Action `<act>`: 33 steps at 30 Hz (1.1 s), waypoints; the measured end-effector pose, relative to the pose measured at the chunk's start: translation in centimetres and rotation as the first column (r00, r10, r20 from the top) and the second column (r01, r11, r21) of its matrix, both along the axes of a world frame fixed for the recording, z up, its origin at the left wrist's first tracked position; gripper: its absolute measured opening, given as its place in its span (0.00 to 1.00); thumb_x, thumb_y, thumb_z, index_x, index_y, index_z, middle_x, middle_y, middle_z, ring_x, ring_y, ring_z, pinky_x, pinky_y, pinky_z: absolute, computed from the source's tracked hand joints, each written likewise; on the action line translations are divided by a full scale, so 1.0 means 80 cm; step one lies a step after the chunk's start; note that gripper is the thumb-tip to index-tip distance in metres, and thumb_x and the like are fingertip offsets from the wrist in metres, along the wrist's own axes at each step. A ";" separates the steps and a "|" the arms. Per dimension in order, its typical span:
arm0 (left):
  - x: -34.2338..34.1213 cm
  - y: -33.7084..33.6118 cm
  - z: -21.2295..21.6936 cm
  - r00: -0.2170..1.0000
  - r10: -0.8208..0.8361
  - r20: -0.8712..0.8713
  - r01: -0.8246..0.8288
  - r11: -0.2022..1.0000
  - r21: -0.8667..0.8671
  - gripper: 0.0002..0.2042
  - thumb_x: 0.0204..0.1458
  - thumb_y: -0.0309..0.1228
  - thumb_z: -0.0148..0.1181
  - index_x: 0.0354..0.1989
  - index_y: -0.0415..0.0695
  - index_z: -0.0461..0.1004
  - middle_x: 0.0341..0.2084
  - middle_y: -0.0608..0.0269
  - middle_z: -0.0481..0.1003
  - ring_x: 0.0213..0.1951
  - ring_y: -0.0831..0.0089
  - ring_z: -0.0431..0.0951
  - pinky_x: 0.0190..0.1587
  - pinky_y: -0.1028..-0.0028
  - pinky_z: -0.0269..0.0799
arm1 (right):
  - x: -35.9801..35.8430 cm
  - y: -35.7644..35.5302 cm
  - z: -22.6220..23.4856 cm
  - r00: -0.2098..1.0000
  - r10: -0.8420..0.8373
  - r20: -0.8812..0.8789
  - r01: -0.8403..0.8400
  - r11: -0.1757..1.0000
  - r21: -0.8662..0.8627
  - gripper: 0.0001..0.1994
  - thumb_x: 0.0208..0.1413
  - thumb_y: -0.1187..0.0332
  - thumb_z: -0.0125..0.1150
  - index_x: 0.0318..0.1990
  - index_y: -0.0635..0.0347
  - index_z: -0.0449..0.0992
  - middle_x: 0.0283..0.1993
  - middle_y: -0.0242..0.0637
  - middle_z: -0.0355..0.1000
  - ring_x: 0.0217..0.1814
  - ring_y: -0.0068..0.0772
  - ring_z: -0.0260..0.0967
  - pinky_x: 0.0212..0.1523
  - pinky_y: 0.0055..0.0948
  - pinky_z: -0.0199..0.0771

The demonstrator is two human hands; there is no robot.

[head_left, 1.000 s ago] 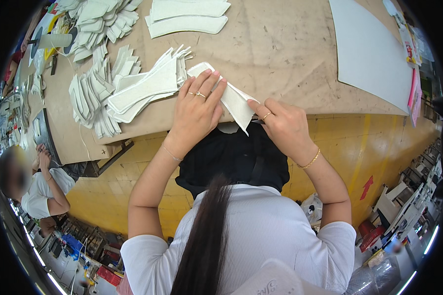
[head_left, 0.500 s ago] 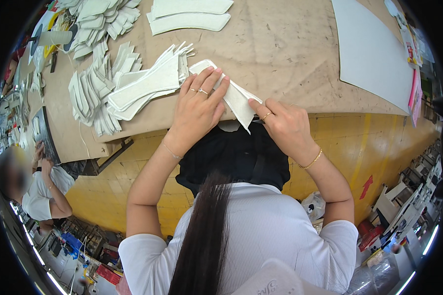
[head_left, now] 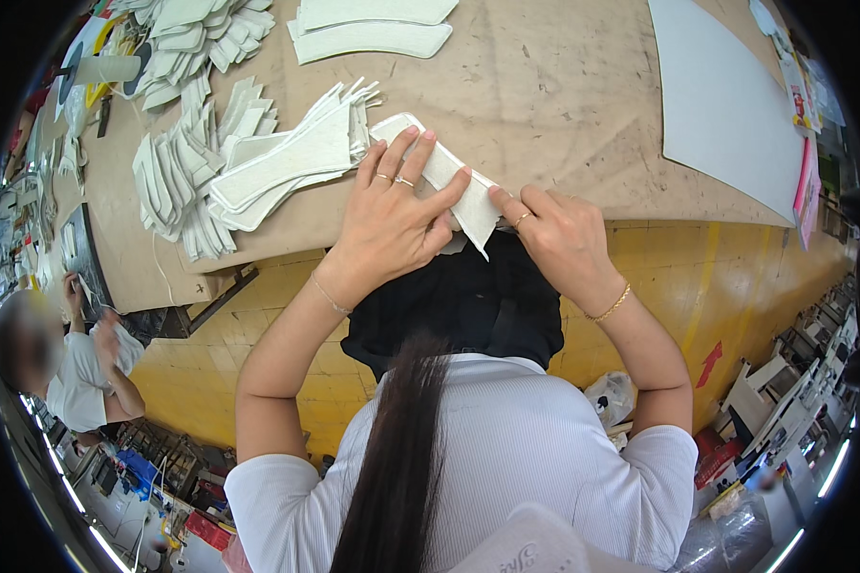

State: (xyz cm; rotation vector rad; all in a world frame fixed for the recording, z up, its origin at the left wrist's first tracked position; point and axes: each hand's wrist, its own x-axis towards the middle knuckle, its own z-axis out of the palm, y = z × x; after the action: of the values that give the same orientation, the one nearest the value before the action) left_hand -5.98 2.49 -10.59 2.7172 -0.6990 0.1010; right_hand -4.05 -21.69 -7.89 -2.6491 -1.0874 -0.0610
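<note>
A white, curved fabric piece (head_left: 475,212) lies at the table's front edge, its pointed end hanging past the edge. My left hand (head_left: 390,215) rests over it with fingers stretched and spread, pressing it down. Thumb and forefinger of my right hand (head_left: 556,234) pinch the piece's right edge; the other fingers are curled in. Just left of my left hand, a fanned stack of similar white pieces (head_left: 287,177) lies on the brown-covered table (head_left: 554,105).
More white pieces (head_left: 196,38) are heaped at the far left, and two long curved ones (head_left: 373,43) lie at the back. A large pale sheet (head_left: 726,105) covers the table's right side. At the left, another person (head_left: 86,372) works by a dark tray (head_left: 88,263).
My left forefinger has spread away from the other fingers, toward the piece's right edge. My right hand has shifted slightly right, still pinching the edge. The other person's hand has lifted.
</note>
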 end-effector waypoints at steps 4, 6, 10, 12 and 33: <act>-0.001 -0.001 0.001 1.000 -0.003 -0.017 0.003 1.000 0.000 0.22 0.52 0.38 0.58 0.58 0.59 0.77 0.66 0.44 0.64 0.69 0.46 0.59 0.68 0.45 0.56 | 0.002 -0.002 0.000 1.000 0.009 0.007 -0.009 1.000 -0.006 0.16 0.51 0.69 0.64 0.49 0.56 0.82 0.28 0.29 0.65 0.25 0.26 0.70 0.23 0.28 0.70; -0.001 -0.001 0.002 1.000 -0.003 -0.023 0.003 1.000 0.003 0.22 0.52 0.38 0.58 0.59 0.59 0.77 0.66 0.44 0.63 0.69 0.46 0.59 0.69 0.45 0.55 | 0.002 -0.001 -0.001 1.000 -0.007 0.008 0.007 1.000 -0.004 0.19 0.48 0.69 0.66 0.51 0.52 0.82 0.27 0.29 0.64 0.24 0.25 0.68 0.23 0.28 0.69; -0.002 -0.001 0.002 0.999 -0.003 -0.032 0.003 1.000 0.001 0.23 0.52 0.39 0.59 0.59 0.61 0.77 0.67 0.42 0.63 0.70 0.46 0.58 0.69 0.44 0.54 | 0.002 -0.001 -0.004 1.000 -0.021 0.011 0.021 1.000 -0.004 0.20 0.47 0.69 0.67 0.51 0.51 0.83 0.27 0.29 0.63 0.24 0.25 0.67 0.23 0.28 0.68; -0.003 -0.003 0.003 0.999 -0.004 -0.037 0.004 1.000 -0.002 0.23 0.51 0.39 0.60 0.59 0.62 0.77 0.67 0.41 0.62 0.71 0.45 0.58 0.70 0.43 0.53 | 0.003 -0.002 -0.006 1.000 -0.010 0.016 0.010 1.000 0.017 0.17 0.49 0.69 0.65 0.49 0.54 0.82 0.28 0.29 0.64 0.24 0.26 0.69 0.23 0.28 0.68; 0.014 -0.022 0.034 0.999 0.011 -0.046 -0.010 1.000 0.024 0.22 0.52 0.35 0.68 0.58 0.55 0.77 0.56 0.50 0.69 0.61 0.50 0.67 0.62 0.53 0.60 | -0.025 -0.033 0.000 0.876 -0.240 -0.419 0.330 0.931 0.155 0.19 0.53 0.72 0.69 0.54 0.52 0.78 0.36 0.34 0.76 0.34 0.36 0.78 0.32 0.33 0.77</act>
State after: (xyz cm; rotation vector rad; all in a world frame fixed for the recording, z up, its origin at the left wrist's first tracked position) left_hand -4.83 0.70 -7.87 2.7366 -0.6775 0.0327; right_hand -6.02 -24.34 -7.87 -2.4477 -0.5184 0.2676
